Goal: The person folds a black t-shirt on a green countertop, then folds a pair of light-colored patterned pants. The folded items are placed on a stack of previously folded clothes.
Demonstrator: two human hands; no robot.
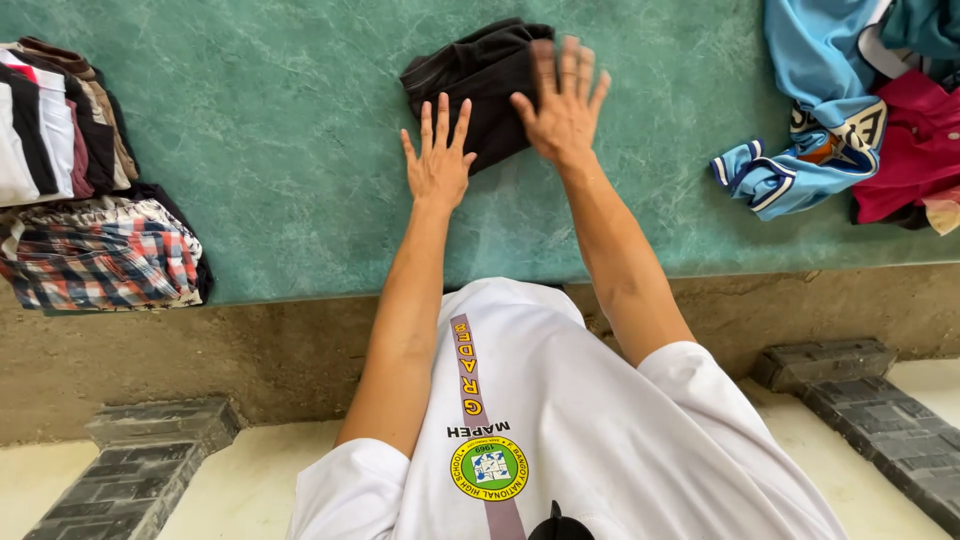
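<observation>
From the head camera, both hands lie flat with fingers spread, gripping nothing. The left hand (438, 160) presses the near edge of a folded black garment (478, 80) on the green worktop (290, 170); the right hand (562, 105) rests on top of it. Folded clothes (80, 200) sit far left, loose shirts (850, 110) far right.

We see a black garment (480, 85) on a green marbled table (290, 150). At one side lie a red, white and blue plaid shirt (100, 250) and a stack (60, 120) of white, black, maroon and tan. Opposite, we see a light blue jersey (815, 100) and a crimson shirt (915, 150).
</observation>
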